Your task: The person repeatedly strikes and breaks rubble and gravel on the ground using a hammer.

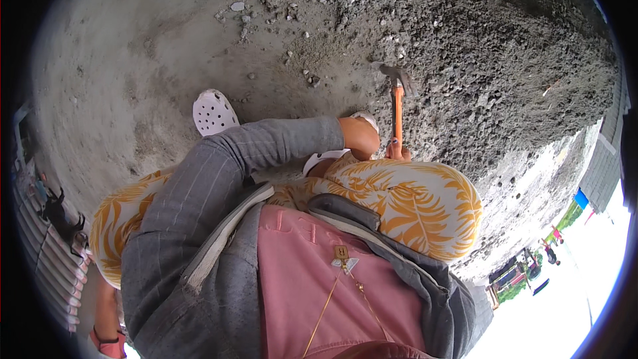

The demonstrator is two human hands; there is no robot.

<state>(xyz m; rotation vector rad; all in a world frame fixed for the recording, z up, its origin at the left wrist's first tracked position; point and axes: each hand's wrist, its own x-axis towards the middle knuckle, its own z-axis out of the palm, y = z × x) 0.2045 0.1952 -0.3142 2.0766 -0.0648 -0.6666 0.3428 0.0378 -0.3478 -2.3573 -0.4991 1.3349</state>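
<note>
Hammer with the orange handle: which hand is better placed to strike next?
Left, it seems. The grey-sleeved arm entering from the left ends in the left hand, closed on the hammer, its head at the gravel mound. The right hand is out of view.

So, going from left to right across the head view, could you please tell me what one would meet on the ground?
White perforated clog → the hand gripping the orange-handled hammer → the heap of grey gravel.

Right hand (pixel 397 151) in closed grip, seemingly; grey-sleeved forearm crosses knees.
</note>
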